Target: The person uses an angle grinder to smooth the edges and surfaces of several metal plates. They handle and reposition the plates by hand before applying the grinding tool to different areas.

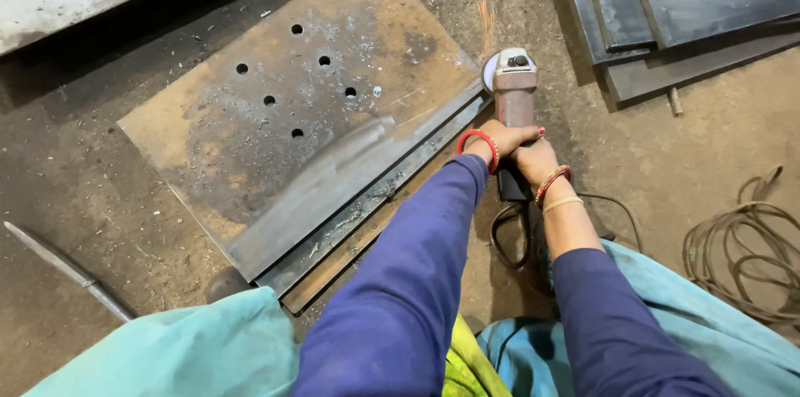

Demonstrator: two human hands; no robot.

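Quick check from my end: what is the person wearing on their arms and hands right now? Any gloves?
No gloves: both hands are bare. The left hand and right hand come out of long dark blue sleeves. The left wrist has red bangles; the right wrist has a red beaded bangle and a thin gold one. Fingernails look painted red.

Even, diffuse daylight, moderately bright, with no hard-edged shadows. A soft dark band lies beyond the far edge of the rusty perforated rectangular steel plate (308,114), well left of the left hand (500,140). Its ground strip shows a dull grey sheen, without glare. Orange sparks (486,20) just beyond the hands register as thin streaks. Focus is sharp across the frame; mild wide-angle stretching affects the blue sleeves (400,305) at the lower edge.
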